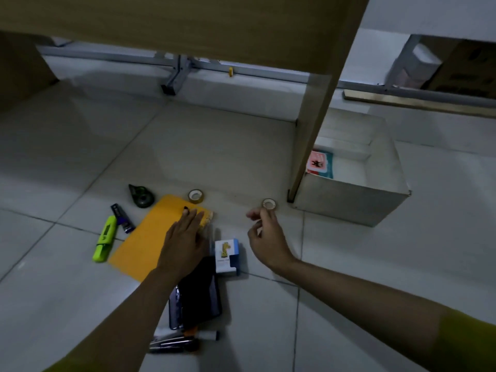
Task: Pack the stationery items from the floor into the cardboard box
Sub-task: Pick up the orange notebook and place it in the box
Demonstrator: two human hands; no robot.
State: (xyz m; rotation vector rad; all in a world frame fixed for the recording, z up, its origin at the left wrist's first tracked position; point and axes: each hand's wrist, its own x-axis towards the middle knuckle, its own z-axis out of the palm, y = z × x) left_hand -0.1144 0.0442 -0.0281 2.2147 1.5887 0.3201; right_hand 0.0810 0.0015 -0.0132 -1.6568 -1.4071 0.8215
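The open cardboard box stands on the floor at the right, with a pink and teal packet inside. My right hand pinches a small tape roll at its fingertips, just left of the box. My left hand lies flat with fingers spread on an orange envelope and a yellow ruler. Around them lie another tape roll, a correction tape dispenser, a green cutter, a small giraffe-printed box, a black pouch and markers.
A wooden desk leg stands right against the box's left side, and the desk panel hangs overhead. A dark blue stapler-like item lies beside the cutter. A metal frame runs along the far wall. Bare tiles stretch beyond the items.
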